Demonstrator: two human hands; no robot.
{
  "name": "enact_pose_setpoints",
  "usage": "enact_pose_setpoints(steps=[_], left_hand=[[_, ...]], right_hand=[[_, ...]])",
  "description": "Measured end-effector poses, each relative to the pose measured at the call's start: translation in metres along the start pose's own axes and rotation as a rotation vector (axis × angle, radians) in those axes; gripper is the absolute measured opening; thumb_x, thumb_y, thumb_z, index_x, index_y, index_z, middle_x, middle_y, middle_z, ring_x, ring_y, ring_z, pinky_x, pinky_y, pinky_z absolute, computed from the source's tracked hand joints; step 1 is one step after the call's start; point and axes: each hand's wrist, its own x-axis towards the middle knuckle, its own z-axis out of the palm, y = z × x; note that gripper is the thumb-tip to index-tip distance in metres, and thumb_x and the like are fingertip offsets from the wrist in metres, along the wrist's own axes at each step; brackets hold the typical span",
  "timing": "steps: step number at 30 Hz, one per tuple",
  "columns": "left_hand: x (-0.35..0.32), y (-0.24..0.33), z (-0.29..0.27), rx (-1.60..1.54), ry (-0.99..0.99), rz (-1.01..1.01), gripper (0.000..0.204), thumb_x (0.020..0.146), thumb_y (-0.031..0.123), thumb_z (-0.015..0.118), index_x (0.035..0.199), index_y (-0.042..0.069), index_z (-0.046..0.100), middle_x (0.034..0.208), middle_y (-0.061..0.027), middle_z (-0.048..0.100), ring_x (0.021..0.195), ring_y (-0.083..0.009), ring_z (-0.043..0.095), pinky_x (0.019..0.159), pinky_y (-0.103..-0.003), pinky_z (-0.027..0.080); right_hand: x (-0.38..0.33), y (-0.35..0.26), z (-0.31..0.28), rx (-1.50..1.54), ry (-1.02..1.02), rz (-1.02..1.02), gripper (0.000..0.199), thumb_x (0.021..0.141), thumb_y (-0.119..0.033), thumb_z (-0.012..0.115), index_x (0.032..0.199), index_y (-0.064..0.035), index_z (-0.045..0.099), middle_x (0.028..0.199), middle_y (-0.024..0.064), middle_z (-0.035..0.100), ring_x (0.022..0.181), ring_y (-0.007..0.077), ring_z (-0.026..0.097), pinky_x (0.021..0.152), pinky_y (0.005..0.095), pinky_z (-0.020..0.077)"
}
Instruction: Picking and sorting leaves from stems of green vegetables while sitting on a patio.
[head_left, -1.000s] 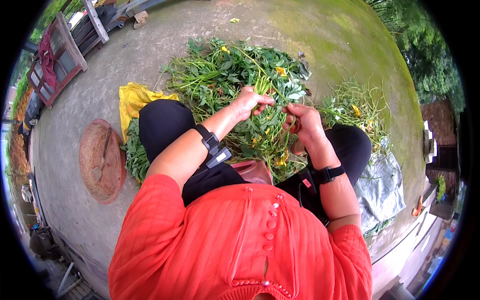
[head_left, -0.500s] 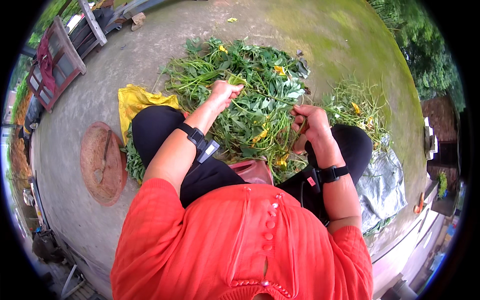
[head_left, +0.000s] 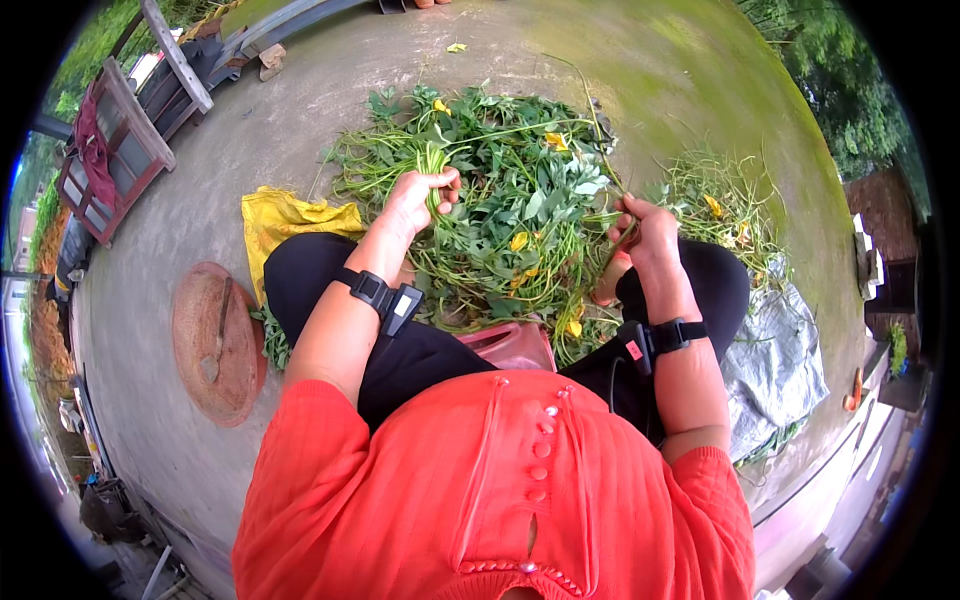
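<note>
My left hand [head_left: 418, 197] is closed around a small bunch of thin green stems [head_left: 432, 165], gripping them near the top of the big heap of leafy green vines with a few yellowed leaves [head_left: 520, 200] that lies on the concrete ground [head_left: 300, 130] in front of my knees. My fingers wrap the bunch, so where the stems run under my palm is hidden. My right hand [head_left: 645, 235] sits at the right edge of the same heap, fingers curled together on a single stalk [head_left: 612, 250]; how firmly it pinches I cannot make out, since the thumb side is turned away from me. Each wrist carries a black strap with a small device.

A second, thinner scatter of stringy green stems [head_left: 715, 200] lies to my right, apart from the main heap. A crumpled yellow cloth [head_left: 285, 215] lies by my left knee, partly tucked under my black trouser leg. Further left a round reddish-brown woven tray [head_left: 200, 385] rests on the ground with a metal-bladed tool [head_left: 215, 345] on it; the tool's blade is too small to read clearly. A grey plastic sheet [head_left: 780, 350] lies behind my right leg, its far end cut off by my arm. My orange-red top hides my lap, and only a corner of a pink plastic thing [head_left: 510, 345] shows there.
</note>
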Motion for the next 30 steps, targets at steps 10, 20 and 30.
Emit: enact_pose_setpoints(steps=[10,20,30], left_hand=[[-0.029,0.026,0.025,0.139,-0.15,0.169,0.022,0.089,0.021,0.059,0.093,-0.001,0.061,0.077,-0.0158,0.066,0.059,-0.0177,0.058,0.045,-0.025,0.038],[-0.032,0.019,0.045,0.862,-0.02,0.328,0.017,0.085,0.025,0.063,0.089,0.009,0.068,0.099,-0.0068,0.066,0.082,-0.017,0.054,0.078,-0.033,0.044],[-0.024,-0.037,0.1,0.435,-0.305,0.29,0.023,0.086,0.02,0.064,0.097,-0.001,0.061,0.077,-0.0009,0.058,0.073,-0.0108,0.053,0.073,-0.028,0.046]], right_hand=[[0.009,-0.015,-0.01,0.097,0.309,-0.215,0.021,0.089,-0.016,0.054,0.088,0.0042,0.059,0.061,0.0064,0.051,0.044,0.0204,0.05,0.039,0.0279,0.0378],[0.004,0.006,0.011,0.004,-0.006,0.014,0.013,0.09,-0.013,0.054,0.089,-0.0001,0.056,0.069,0.0037,0.053,0.054,0.0142,0.049,0.047,0.0313,0.0469],[-0.014,0.032,0.047,-0.128,-0.258,0.239,0.021,0.092,-0.019,0.054,0.08,-0.001,0.057,0.06,0.0028,0.051,0.05,0.0152,0.048,0.047,0.0315,0.0472]])
